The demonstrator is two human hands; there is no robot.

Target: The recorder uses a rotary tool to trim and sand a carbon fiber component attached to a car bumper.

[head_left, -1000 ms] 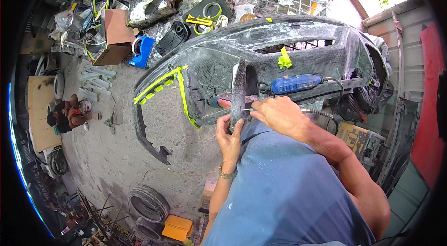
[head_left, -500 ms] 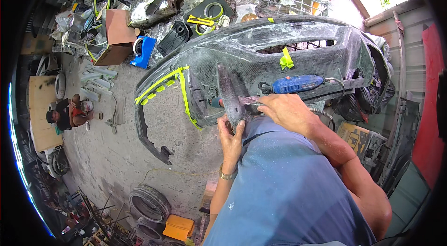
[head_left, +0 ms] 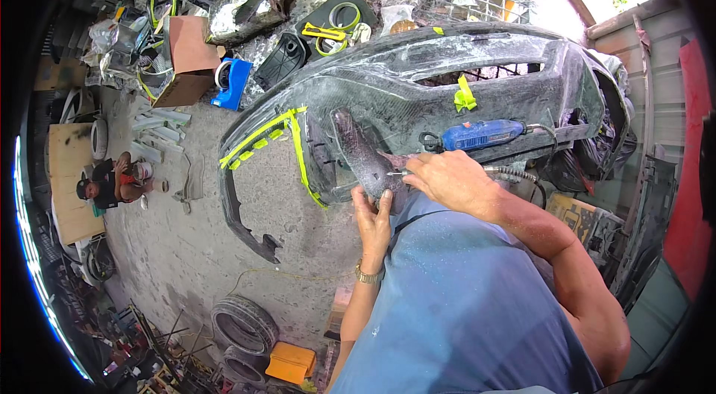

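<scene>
My left hand (head_left: pixel 373 221) grips the lower end of a dark, dusty, curved panel piece (head_left: pixel 359 146), thumb and fingers closed on its edge. In my right hand (head_left: pixel 456 184) is a rotary tool handpiece (head_left: pixel 398 173), held like a pen. Its thin metal tip is at the panel piece's broad face; whether it touches cannot be made out. A flexible shaft (head_left: pixel 503 172) runs off to the right behind that hand. The blue rotary tool body (head_left: pixel 483 134) lies on a large dark car bumper (head_left: pixel 388 84) beyond my hands.
Yellow-green tape (head_left: pixel 298 152) marks the bumper's left part. Behind it are a blue tape dispenser (head_left: pixel 233 84), a cardboard box (head_left: pixel 190 51) and tape rolls (head_left: pixel 344 16). Tyres (head_left: pixel 242 325) and an orange block (head_left: pixel 291 362) lie lower left. Another person (head_left: pixel 108 181) sits far left.
The panel piece has tilted, its upper end shifting left and down, and more of its broad face shows. My right hand has moved slightly left with the handpiece. The whole view shifted a little.
</scene>
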